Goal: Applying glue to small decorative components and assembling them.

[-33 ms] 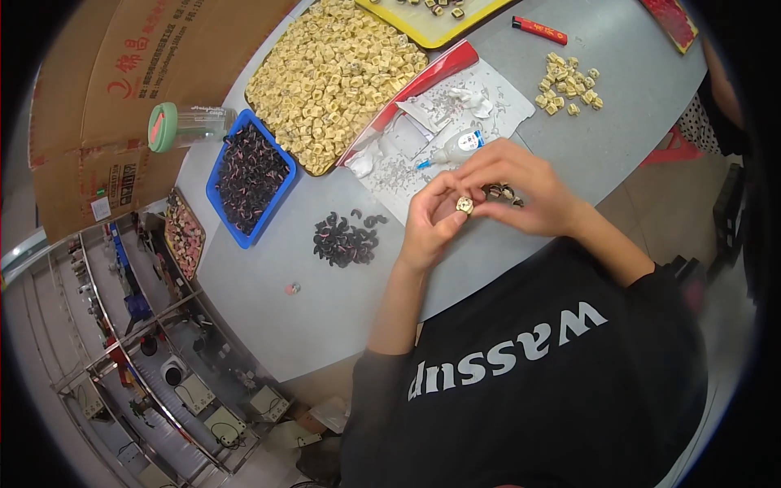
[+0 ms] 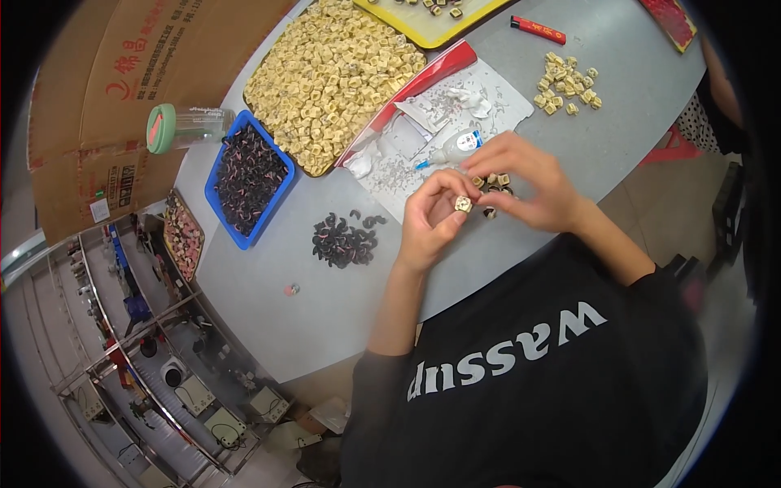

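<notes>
My left hand [image 2: 429, 224] is closed, pinching a small cream-yellow cube-shaped piece [image 2: 463, 203] with dark marks between thumb and fingertips. Close beside it, my right hand [image 2: 529, 180] curves with thumb and fingers apart and nothing visible between them. Under and behind the right hand lies a small group of cream cubes with dark parts [image 2: 498, 184], partly hidden by its fingers. Just beyond my hands a clear squeeze bottle with a blue tip [image 2: 455, 149] rests on white paper [image 2: 390, 189]. Left of my left hand is a loose pile of black curved pieces [image 2: 345, 242].
A blue tray [image 2: 286, 184] holds more black curved pieces, beside a large tray heaped with cream cubes [image 2: 325, 77]. A green-lidded jar [image 2: 191, 128] stands by a cardboard box [image 2: 89, 154]. Far right are loose cubes [image 2: 565, 83], a red stick-like object [image 2: 538, 30] and a yellow tray [image 2: 435, 37].
My right hand's thumb and fingers have spread and drawn back from the cube in my left hand. More of the cubes behind them now shows.
</notes>
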Demonstrator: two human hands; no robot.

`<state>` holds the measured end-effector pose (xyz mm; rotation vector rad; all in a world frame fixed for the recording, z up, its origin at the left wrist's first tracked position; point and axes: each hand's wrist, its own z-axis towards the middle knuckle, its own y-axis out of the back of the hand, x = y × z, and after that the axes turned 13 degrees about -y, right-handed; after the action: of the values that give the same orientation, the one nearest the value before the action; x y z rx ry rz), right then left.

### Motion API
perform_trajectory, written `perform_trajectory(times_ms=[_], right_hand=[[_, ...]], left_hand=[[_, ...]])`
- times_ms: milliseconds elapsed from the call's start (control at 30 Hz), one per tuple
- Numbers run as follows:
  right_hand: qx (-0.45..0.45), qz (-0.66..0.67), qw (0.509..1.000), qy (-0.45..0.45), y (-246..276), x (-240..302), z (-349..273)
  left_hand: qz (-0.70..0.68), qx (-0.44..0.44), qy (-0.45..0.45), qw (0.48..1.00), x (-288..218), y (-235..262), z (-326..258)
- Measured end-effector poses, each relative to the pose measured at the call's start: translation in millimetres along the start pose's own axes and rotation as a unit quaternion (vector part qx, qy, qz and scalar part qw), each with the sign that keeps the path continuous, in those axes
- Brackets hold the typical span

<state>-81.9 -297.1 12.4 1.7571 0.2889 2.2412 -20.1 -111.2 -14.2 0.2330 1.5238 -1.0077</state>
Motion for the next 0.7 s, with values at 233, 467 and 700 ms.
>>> perform_trajectory(times_ms=[233, 467, 700], right_hand=[[-0.098, -0.003, 0.992, -0.081, 27.4, -8.3, -9.5], [0.006, 0.082, 0.989, -0.124, -0.4, 0.3, -12.5], [0.03, 0.187, 0.971, -0.145, -17.8, 6.4, -11.2]], left_hand=[[-0.072, -0.034, -0.058, 0.995, -4.8, 1.8, 0.2], [0.149, -0.055, -0.226, 0.961, 5.1, -0.8, -3.3], [0.265, -0.051, -0.294, 0.917, 1.1, -11.7, 0.0]])
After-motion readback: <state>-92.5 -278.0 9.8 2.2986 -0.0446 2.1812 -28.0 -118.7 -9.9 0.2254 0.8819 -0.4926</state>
